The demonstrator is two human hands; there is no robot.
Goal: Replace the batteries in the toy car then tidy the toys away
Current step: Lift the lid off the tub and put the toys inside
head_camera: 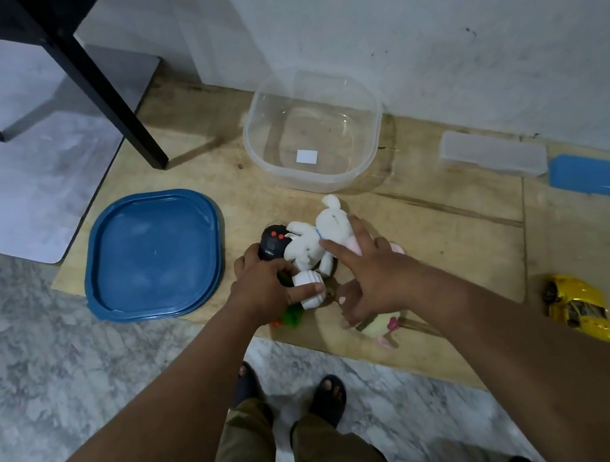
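Landmark: I place everything from the clear tub (pixel 314 130), which stands open by the wall.
Yellow car (pixel 578 308): well to the tub's near right on the wooden board (pixel 437 250), long axis running from far-left to near-right; I cannot tell nose from tail.
Left hand (pixel 270 285): just in front of the tub, fingers curled round a black remote (pixel 273 244).
Right hand (pixel 376 279): fingers spread loosely over a white plush rabbit (pixel 320 238).
Hidden: green and pink toys under both hands, mostly covered.
Blue lid (pixel 154 253): left of the tub, flat.
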